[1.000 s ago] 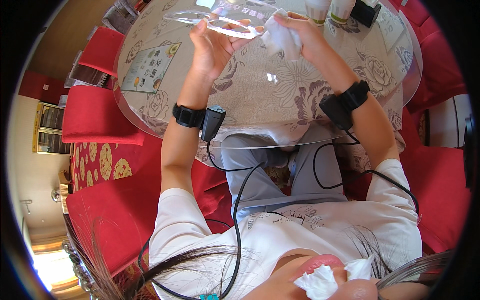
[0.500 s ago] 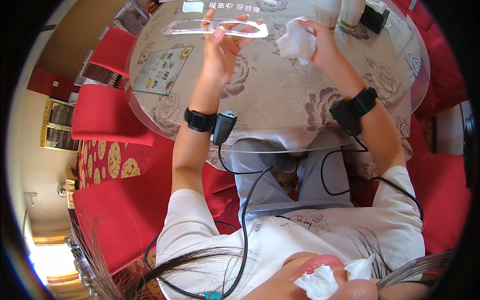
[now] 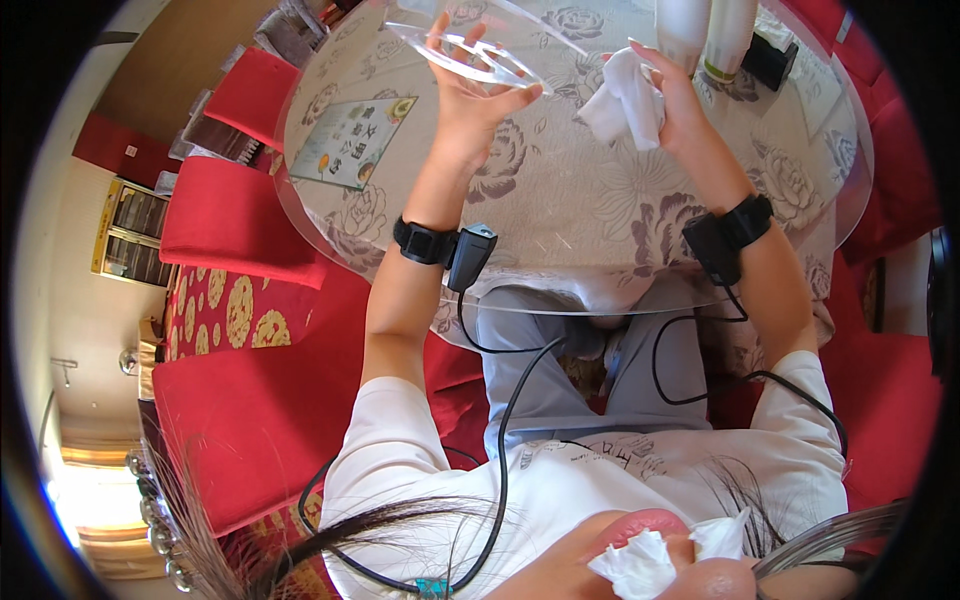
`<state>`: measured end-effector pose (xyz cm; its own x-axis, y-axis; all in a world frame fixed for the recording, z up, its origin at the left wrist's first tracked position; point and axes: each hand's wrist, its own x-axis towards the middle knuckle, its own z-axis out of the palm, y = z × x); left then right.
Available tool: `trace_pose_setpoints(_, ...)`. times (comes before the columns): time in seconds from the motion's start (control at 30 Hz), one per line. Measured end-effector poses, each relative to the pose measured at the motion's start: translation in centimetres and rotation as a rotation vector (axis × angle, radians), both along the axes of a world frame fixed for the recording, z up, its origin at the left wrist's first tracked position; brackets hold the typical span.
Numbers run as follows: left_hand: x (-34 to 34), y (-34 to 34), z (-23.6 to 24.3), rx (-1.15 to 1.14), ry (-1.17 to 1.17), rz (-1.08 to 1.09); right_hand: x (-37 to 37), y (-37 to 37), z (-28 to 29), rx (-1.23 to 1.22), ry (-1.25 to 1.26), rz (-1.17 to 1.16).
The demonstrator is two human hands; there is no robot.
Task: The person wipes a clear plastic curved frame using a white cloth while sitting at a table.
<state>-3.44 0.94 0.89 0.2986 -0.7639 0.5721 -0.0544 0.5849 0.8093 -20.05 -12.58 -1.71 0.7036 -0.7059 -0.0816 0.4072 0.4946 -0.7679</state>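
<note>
My left hand (image 3: 466,118) grips a clear plastic table sign stand (image 3: 505,70) by its base, raised above the table. The stand is tilted, and glare whitens the edges of its oval base. Its upper part runs toward the top of the picture and is hard to make out. In my right hand (image 3: 682,108) is a crumpled white tissue (image 3: 622,98), pinched between thumb and fingers. The tissue is close to the stand's right side, with a gap between them. Below both hands spreads the round glass-topped table (image 3: 590,235) with a flowered cloth.
A printed card (image 3: 352,142) lies at the table's left. Stacked paper cups (image 3: 728,40) stand at the far right beside a black tissue box (image 3: 770,62). Red chairs (image 3: 235,215) surround the table. Black cables (image 3: 503,420) hang from devices strapped to both wrists.
My left hand has turned and tilted the sign stand, its right end now lower. The tissue in my right hand has shifted slightly right and down. The whole view has shifted a little.
</note>
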Motion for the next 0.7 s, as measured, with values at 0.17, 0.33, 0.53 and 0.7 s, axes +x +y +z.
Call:
trace_pose_setpoints(0.17, 0.1, -0.2, 0.0, -0.158, -0.479, 0.176, -0.6, 0.5, 0.6, -0.16, 0.05, 0.254)
trace_pose_setpoints(0.33, 0.7, -0.7, -0.3, -0.178, -0.794, 0.171, -0.9, 0.0, -0.1, -0.261, 0.047, 0.276)
trace_pose_setpoints(0.53, 0.5, -0.8, -0.3, -0.234, -0.546, 0.017, 0.2, -0.4, -1.2, -0.081, -0.195, 0.418)
trace_pose_setpoints(0.7, -0.3, -0.5, 0.0, -0.142, -0.301, -0.146, 0.1, -0.2, -1.5, -0.116, -0.225, 0.349)
